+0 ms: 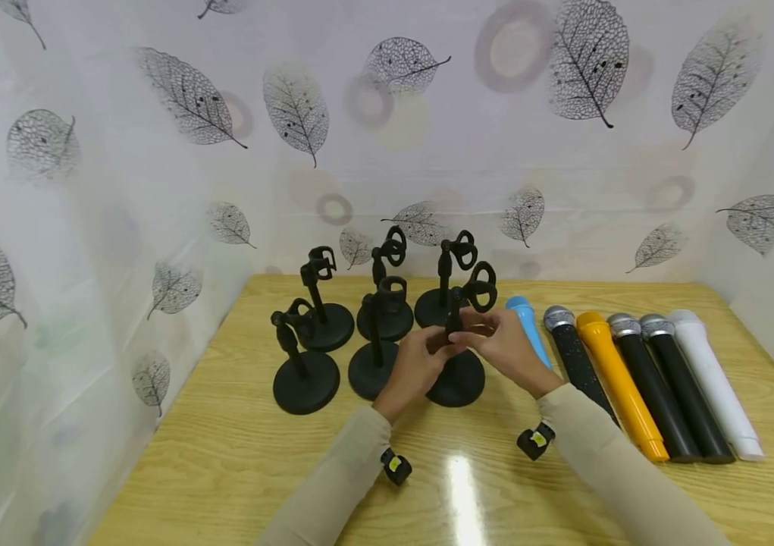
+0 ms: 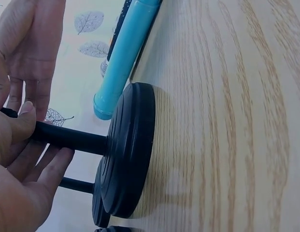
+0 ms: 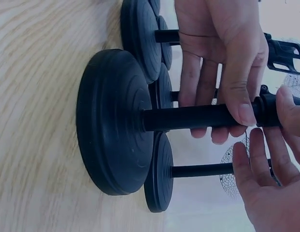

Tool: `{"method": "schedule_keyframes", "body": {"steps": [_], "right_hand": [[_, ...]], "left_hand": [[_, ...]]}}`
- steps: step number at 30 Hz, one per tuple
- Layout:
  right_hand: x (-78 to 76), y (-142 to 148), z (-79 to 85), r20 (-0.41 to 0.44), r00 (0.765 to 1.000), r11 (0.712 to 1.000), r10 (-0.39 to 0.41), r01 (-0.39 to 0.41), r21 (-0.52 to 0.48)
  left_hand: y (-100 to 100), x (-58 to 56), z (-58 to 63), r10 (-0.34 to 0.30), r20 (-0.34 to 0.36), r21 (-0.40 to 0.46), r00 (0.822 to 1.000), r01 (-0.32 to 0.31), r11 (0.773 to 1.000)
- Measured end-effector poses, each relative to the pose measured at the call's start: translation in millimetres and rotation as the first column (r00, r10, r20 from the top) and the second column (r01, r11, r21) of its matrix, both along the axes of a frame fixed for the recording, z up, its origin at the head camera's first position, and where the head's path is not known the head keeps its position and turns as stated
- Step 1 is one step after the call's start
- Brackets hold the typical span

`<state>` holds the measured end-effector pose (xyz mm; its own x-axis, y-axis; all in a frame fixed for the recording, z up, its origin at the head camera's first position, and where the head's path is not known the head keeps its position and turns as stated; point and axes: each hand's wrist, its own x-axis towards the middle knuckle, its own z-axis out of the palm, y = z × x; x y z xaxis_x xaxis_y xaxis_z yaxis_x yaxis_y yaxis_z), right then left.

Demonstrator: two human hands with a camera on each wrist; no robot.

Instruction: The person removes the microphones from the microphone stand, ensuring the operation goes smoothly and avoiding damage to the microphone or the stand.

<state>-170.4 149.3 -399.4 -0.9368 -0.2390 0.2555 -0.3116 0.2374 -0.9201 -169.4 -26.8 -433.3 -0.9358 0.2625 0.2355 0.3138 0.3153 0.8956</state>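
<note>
Both hands are at a black desktop microphone stand (image 1: 456, 379), the nearest one on the right of a group of stands. My left hand (image 1: 421, 362) holds its upright pole (image 2: 75, 137), the thumb lying along it and the fingers behind. Higher up, my right hand (image 1: 506, 345) pinches the stand around the joint (image 3: 266, 108) just below the clip. The ring-shaped clip (image 1: 481, 288) rises above both hands and tilts to the right. In the wrist views the round base (image 3: 113, 123) stands upright on the wooden table.
More black stands with clips, such as the front left one (image 1: 306, 381), stand left of and behind the hands. Several microphones lie side by side at the right, from a light blue one (image 1: 528, 326) past an orange one (image 1: 622, 387) to a white one (image 1: 717, 387). A leaf-patterned curtain (image 1: 387, 152) hangs behind.
</note>
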Motion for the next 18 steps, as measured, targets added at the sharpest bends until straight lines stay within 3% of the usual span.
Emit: {"method": "schedule_keyframes", "body": {"steps": [11,15,18], "right_hand": [[3.5,2,0.7,0.029,1.0,1.0,-0.002,0.003,-0.025],[6.9,9,2.2,0.051,0.999,1.0,0.02,-0.02,0.014],[12.0,21,4.1,0.049,0.999,0.994,0.017,-0.022,0.104]], "left_hand": [[2,0.1,-1.0,0.0,0.008,-0.013,1.0,0.0,1.0],[-1,4.3,0.3,-0.011,0.032,-0.06,0.999,0.013,0.998],[-7,12.1,0.9,-0.007,0.04,-0.118,0.999,0.011,0.993]]}}
